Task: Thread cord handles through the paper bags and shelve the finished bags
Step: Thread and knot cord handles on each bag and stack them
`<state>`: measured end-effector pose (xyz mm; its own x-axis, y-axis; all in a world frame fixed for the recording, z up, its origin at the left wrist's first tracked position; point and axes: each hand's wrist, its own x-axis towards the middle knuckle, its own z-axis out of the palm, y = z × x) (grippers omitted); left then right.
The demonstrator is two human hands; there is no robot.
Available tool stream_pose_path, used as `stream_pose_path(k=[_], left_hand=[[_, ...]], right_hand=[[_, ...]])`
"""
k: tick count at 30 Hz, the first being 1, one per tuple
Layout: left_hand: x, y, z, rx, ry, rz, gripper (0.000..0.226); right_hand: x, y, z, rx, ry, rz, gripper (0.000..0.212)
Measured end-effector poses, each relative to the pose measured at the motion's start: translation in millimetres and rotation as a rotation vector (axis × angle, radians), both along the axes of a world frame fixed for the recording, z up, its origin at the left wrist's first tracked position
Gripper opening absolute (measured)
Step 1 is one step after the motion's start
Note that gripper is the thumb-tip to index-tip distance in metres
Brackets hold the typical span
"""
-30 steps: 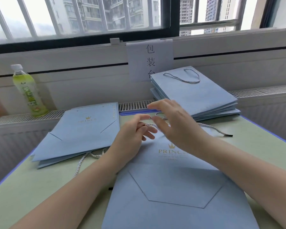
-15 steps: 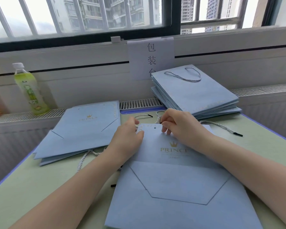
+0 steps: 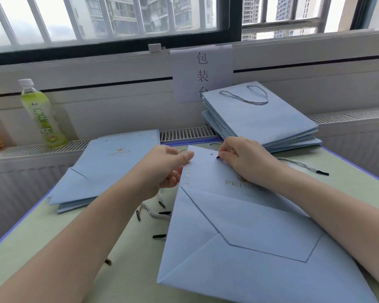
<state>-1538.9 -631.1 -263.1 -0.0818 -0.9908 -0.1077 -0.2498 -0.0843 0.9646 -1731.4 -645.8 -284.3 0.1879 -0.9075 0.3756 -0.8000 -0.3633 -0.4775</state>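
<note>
Flat on the green tabletop (image 3: 42, 237), front and centre: a blue paper bag (image 3: 239, 248), gold crown logo up, top edge pointing toward the window. At that top edge, left hand (image 3: 162, 169) with thumb over the paper and fingers (image 3: 173, 182) curled beneath, pinching the left corner and lifting it slightly. Right hand (image 3: 247, 160) clenched around the black tip of a twisted cord (image 3: 298, 164), tip held right beside the small punched holes near the rim; rest of the cord trailing right across the tabletop to its other black tip. More loose cords (image 3: 153, 212) lying just left of the bag, under the left wrist. Unthreaded bags (image 3: 101, 169) stacked at left. Finished bags (image 3: 260, 123) with a cord handle piled at back right, below a paper sign (image 3: 202, 73). Green bottle (image 3: 42, 114) upright on the ledge at left.
</note>
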Motion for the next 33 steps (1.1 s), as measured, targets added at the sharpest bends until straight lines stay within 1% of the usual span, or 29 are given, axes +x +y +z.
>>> stream_pose_path(k=[1,2,4,8,9,11,12,15,19,22,27,30,33], left_hand=[[-0.4,1.2,-1.2,0.004,-0.068,-0.051,0.017],[-1.0,1.6,-3.0,-0.007,-0.134,-0.083,0.015],[-2.5,0.1,-5.8,-0.048,-0.229,-0.081,0.018],[-3.9,-4.0,-13.4,-0.127,-0.290,0.000,0.022],[-3.2,-5.1,-16.1,-0.151,-0.311,0.002,0.023],[-1.7,-7.1,-20.4,-0.200,-0.359,-0.017,0.016],[-1.7,-6.9,-21.8,-0.219,-0.370,-0.030,0.012],[-3.8,-6.0,-25.4,-0.289,-0.361,-0.044,0.013],[-10.7,-4.5,-30.5,-0.403,-0.328,0.002,0.015],[-12.9,-4.6,-33.2,-0.436,-0.310,0.018,0.019],[-13.9,-6.2,-36.0,-0.455,-0.305,0.039,0.021],[-13.8,-8.6,-38.6,-0.515,-0.351,0.025,0.021],[-14.0,-8.0,-40.3,-0.557,-0.378,0.018,0.031]], right_hand=[[-0.7,-1.4,-1.9,0.030,0.035,-0.022,0.015],[-1.6,-3.0,-3.9,0.055,0.060,-0.036,0.016],[-1.9,-3.9,-6.3,0.070,0.061,-0.039,0.017],[6.4,2.1,-5.7,0.007,0.029,0.050,0.015],[9.5,4.2,-6.2,-0.010,0.051,0.081,0.014],[15.0,7.7,-8.2,-0.071,0.107,0.136,0.008],[16.9,9.4,-8.7,-0.116,0.117,0.158,0.006],[19.8,14.1,-5.2,-0.216,0.136,0.187,0.007],[23.5,17.2,-3.6,-0.318,0.271,0.210,0.009],[24.7,17.9,-2.7,-0.327,0.299,0.235,0.010],[27.1,18.3,-4.7,-0.316,0.268,0.253,0.013],[29.1,17.7,-4.1,-0.260,0.171,0.278,0.013],[28.9,18.3,-4.4,-0.168,0.058,0.315,0.010]])
